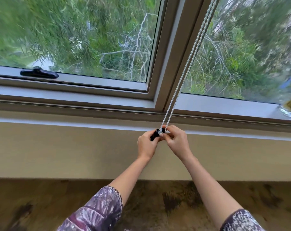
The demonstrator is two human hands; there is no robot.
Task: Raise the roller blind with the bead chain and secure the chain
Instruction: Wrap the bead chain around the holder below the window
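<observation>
A person stands at a window, both bare hands meeting just below the sill (91, 117) at the bottom of a white bead chain (188, 64), whose two strands run side by side from the upper right of the frame down and leftward to the fingers. The left hand (147, 145) is curled closed around a small black chain holder (155, 134), whose long axis tilts from lower left to upper right, its white tip pointing toward the chain. The right hand (178, 141) is closed in a pinch, thumb and forefinger at the chain's lower loop where it meets that white tip; whether the beads are already seated in the holder cannot be told, since the fingers cover the joint. The two hands touch or nearly touch, with the right one nearer the chain and the left one nearer the wall (74, 147). The glass shows only trees; no blind fabric is in view, so the blind appears to be raised and the work seems to be at the securing stage. The next move likely turns on the holder staying in line with the taut strands above it. A black window latch (39, 73) sits well to the left.
</observation>
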